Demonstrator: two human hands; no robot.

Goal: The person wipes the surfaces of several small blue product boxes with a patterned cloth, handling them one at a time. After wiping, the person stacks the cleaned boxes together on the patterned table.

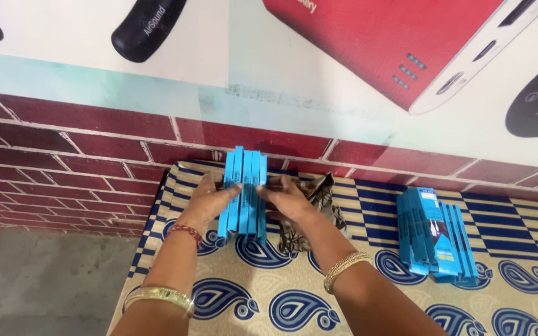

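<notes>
- A row of slim blue boxes point(243, 191) is held upright on edge above the patterned cloth point(250, 292), near the brick wall point(63, 168).
- The left hand point(208, 200) is pressed flat against the row's left side, fingers extended forward.
- The right hand point(287, 198) is pressed against its right side, so the boxes are clamped between both palms.
- Both forearms are stretched forward, with bangles worn at the wrists.
- A second stack of blue boxes point(436, 239) is seen lying well apart to the right.

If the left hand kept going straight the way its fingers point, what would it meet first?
The left hand already presses the stack of blue boxes, so that stack comes first; the right hand holds its other side.
</notes>
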